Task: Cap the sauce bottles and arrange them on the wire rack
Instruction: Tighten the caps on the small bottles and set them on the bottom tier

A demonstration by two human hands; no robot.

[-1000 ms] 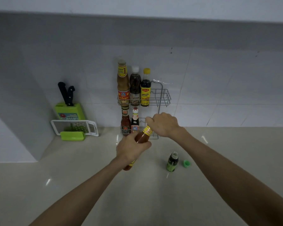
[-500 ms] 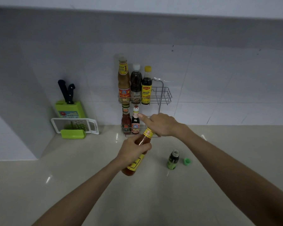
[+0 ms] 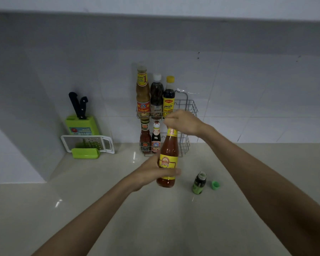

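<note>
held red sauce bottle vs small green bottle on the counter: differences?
The red sauce bottle is tall, with a yellow label; the small green bottle is short and squat. The red one is lifted off the counter, gripped by the left hand, with the right hand over its top; the green one stands untouched. The green bottle is open, its green cap beside it. Neither is on the wire rack.

Sauce bottles: seven in total. Three stand on the upper shelf [image 3: 167, 114] of the wire rack [image 3: 189, 111], two on the lower shelf [image 3: 149, 147], one red bottle [image 3: 168, 157] is held in the hands, one small green bottle [image 3: 199, 182] stands on the surface [image 3: 100, 191]. Loose green caps [image 3: 215, 185]: one. Knives [image 3: 78, 105] in the green block [image 3: 81, 126]: two. Graters [image 3: 88, 144]: one. Hands: two
</note>
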